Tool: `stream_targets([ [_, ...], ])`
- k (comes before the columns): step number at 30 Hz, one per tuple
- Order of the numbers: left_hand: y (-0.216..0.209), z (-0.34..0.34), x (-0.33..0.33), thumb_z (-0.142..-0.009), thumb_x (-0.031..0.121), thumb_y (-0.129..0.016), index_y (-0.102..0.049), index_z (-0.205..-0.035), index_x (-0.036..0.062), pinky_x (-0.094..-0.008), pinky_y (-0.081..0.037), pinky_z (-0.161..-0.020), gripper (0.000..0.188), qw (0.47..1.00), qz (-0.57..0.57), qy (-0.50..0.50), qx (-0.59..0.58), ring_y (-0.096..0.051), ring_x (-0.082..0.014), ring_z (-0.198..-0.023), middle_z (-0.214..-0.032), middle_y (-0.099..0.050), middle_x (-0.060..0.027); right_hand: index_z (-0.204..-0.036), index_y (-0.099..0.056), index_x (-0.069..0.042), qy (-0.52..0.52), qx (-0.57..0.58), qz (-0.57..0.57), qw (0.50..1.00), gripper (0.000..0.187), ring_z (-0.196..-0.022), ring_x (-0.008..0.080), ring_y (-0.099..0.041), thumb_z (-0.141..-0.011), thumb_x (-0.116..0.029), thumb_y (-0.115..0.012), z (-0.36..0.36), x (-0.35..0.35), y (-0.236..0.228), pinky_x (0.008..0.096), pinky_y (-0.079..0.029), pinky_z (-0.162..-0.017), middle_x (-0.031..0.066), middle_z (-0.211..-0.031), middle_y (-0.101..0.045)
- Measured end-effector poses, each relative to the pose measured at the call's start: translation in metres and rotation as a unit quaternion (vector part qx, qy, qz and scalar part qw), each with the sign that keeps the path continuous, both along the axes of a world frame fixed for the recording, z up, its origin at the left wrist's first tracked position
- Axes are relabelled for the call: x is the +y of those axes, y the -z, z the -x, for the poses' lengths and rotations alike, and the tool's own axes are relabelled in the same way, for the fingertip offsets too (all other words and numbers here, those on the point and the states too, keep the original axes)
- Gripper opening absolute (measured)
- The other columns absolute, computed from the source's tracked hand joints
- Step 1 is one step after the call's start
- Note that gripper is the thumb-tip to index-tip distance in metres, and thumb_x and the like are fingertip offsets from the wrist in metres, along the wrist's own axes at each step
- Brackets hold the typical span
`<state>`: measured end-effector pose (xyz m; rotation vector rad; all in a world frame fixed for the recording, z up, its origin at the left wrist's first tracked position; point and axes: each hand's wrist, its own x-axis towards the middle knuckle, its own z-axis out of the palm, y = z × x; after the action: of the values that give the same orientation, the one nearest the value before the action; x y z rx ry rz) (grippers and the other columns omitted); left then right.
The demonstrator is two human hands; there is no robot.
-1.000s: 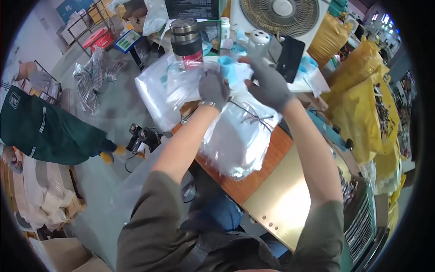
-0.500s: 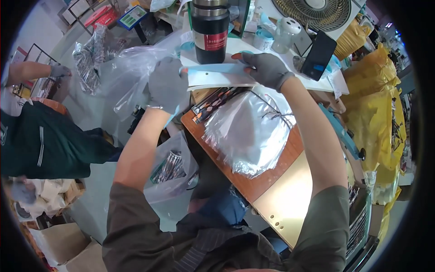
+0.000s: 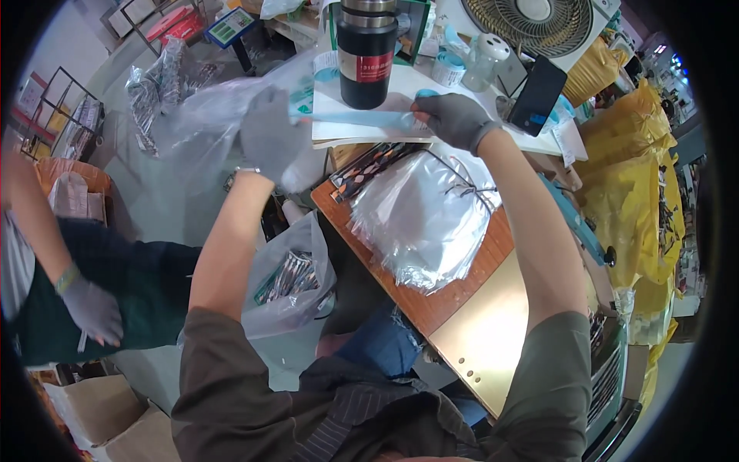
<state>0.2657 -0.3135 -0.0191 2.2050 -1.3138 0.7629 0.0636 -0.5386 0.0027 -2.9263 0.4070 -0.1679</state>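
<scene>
A light blue strip [image 3: 358, 118], narrow and flat like label backing, is stretched between my two gloved hands above the white board [image 3: 339, 135]. My left hand [image 3: 273, 135], slightly blurred, is closed on its left end. The right end is pinched in my right hand [image 3: 456, 122], between thumb and fingers. Just beyond the strip stands a dark flask [image 3: 366, 61] with a red label. Nearer me, a stack of clear plastic bags [image 3: 419, 219] tied with a dark cord lies on the brown table [image 3: 485, 269].
A phone [image 3: 539, 96], a glass jar [image 3: 488, 61] and a fan [image 3: 531, 23] stand beyond my right hand. Yellow sacks [image 3: 635, 192] are at the right. An open plastic bag [image 3: 289, 289] hangs below my left forearm. At left is a co-worker's gloved hand [image 3: 92, 308].
My left hand has shifted slightly left, and the strip looks narrower, turned more edge-on. My right hand has barely moved. The co-worker at left has lowered an arm and come nearer.
</scene>
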Motion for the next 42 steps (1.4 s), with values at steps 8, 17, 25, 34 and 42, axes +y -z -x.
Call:
stream_targets([
  [8, 0.005, 0.068, -0.087, -0.074, 0.019, -0.063, -0.062, -0.092, 0.0056, -0.0406, -0.046, -0.079, 0.024, 0.957, -0.049, 0.262, 0.112, -0.058, -0.0312, -0.092, -0.095, -0.061, -0.0135, -0.096, -0.060, -0.019, -0.018, 0.020, 0.106, 0.994, 0.016, -0.078, 0.0326, -0.062, -0.085, -0.025, -0.050, -0.001, 0.012, -0.006, 0.0434, -0.047, -0.068, 0.0101, -0.084, -0.064],
  [17, 0.033, 0.059, -0.083, -0.076, 0.010, -0.060, -0.063, -0.083, 0.0034, -0.0390, -0.047, -0.068, 0.011, 0.941, 0.133, 0.297, 0.096, -0.058, -0.0323, -0.079, -0.076, -0.060, -0.0139, -0.095, -0.064, -0.017, 0.036, -0.083, 0.059, 0.994, 0.020, -0.076, 0.0339, -0.062, -0.082, -0.023, -0.050, -0.017, 0.023, 0.010, 0.0441, -0.048, -0.067, 0.0129, -0.080, -0.065],
  [25, 0.002, 0.075, -0.017, -0.083, 0.014, -0.064, -0.067, -0.085, 0.0004, -0.0228, -0.041, -0.065, 0.014, 0.791, 0.364, 0.121, 0.478, -0.052, -0.0073, -0.070, -0.075, -0.062, -0.0001, -0.118, -0.055, -0.022, 0.091, -0.091, 0.054, 0.990, 0.035, -0.083, 0.0302, -0.063, -0.083, -0.024, -0.055, -0.014, 0.025, 0.008, 0.0398, -0.049, -0.071, 0.0109, -0.108, -0.059],
  [34, -0.095, 0.207, 0.019, -0.084, 0.012, -0.060, -0.066, -0.092, -0.0019, -0.0206, -0.041, -0.071, 0.016, 0.644, 0.242, 0.281, 0.669, -0.052, -0.0055, -0.076, -0.080, -0.061, 0.0019, -0.106, -0.056, 0.000, 0.060, -0.179, -0.550, 0.813, 0.032, -0.065, 0.0115, -0.061, -0.082, -0.017, -0.068, 0.123, 0.154, -0.051, 0.0247, -0.049, -0.054, 0.0062, -0.081, -0.062],
  [42, -0.052, 0.273, 0.019, -0.088, 0.015, -0.051, -0.060, -0.105, -0.0036, -0.0288, -0.042, -0.087, 0.027, 0.729, 0.170, 0.299, 0.591, -0.055, -0.0164, -0.097, -0.101, -0.062, -0.0077, -0.091, -0.065, -0.015, 0.458, -0.420, 0.052, 0.782, 0.010, -0.084, 0.0168, -0.059, -0.087, -0.019, -0.057, 0.437, 0.055, -0.111, 0.0326, -0.045, -0.078, 0.0071, -0.093, -0.064],
])
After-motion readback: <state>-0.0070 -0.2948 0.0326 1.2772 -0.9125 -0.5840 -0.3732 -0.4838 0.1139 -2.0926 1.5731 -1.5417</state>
